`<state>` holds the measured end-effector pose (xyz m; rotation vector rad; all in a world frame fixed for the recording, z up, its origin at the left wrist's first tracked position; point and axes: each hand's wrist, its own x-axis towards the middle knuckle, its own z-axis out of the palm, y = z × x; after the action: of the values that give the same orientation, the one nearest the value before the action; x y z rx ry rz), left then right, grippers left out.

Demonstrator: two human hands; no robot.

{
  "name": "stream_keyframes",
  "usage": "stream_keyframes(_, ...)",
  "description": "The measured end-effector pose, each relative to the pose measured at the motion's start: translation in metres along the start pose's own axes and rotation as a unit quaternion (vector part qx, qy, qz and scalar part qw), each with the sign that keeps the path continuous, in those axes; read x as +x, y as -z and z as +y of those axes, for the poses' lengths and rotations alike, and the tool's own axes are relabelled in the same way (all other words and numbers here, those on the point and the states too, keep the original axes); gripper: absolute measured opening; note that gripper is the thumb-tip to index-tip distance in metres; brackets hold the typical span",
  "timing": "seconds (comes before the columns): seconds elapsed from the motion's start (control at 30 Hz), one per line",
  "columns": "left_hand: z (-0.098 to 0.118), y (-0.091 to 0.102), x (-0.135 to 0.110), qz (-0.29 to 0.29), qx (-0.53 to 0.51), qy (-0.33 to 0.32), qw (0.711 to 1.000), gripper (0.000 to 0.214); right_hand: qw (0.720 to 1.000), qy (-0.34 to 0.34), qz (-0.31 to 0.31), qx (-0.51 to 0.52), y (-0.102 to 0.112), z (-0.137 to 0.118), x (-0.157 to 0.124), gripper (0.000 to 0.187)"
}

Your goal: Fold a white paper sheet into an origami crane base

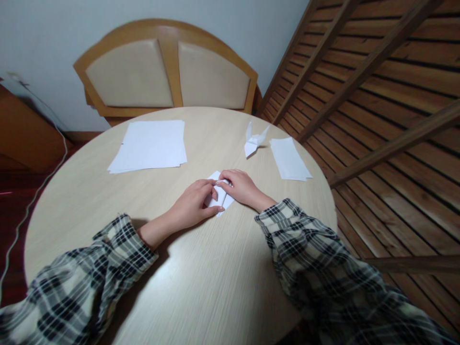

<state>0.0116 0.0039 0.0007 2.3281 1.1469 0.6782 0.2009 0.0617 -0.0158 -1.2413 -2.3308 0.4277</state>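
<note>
A small white sheet of paper folded into a diamond-like shape (219, 195) lies flat on the table in front of me. My left hand (194, 202) grips its left and near parts, the thumb along the lower edge and the fingers curled over the top. From the right, my right hand (241, 186) holds the paper's upper right part, thumb and fingertips pressed on it. The fingertips of both hands meet near the upper middle of the paper and cover some of its folds. Beyond my right hand stands a folded white paper crane (253, 143) with two raised points.
A stack of white sheets (151, 146) lies at the table's far left, and narrower white sheets (289, 159) lie at its right. The round wooden table (201, 278) borders a padded chair back (168, 62) and a slatted wooden structure (377, 129). A cable (34, 196) runs down the left.
</note>
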Motion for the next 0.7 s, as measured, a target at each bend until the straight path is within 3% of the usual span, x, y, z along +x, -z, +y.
stream_keyframes(0.4, 0.0019, -0.0004, 0.0017, -0.001, 0.012, -0.002, 1.000, 0.022, 1.000, 0.003, 0.000, 0.009, 0.0009, 0.0001, -0.0004, 0.012)
stream_keyframes(0.7, 0.0011, 0.0039, 0.0021, -0.035, 0.004, -0.003, 0.999, 0.027, 1.000, 0.001, 0.003, 0.005, 0.0008, 0.0011, -0.0010, 0.012)
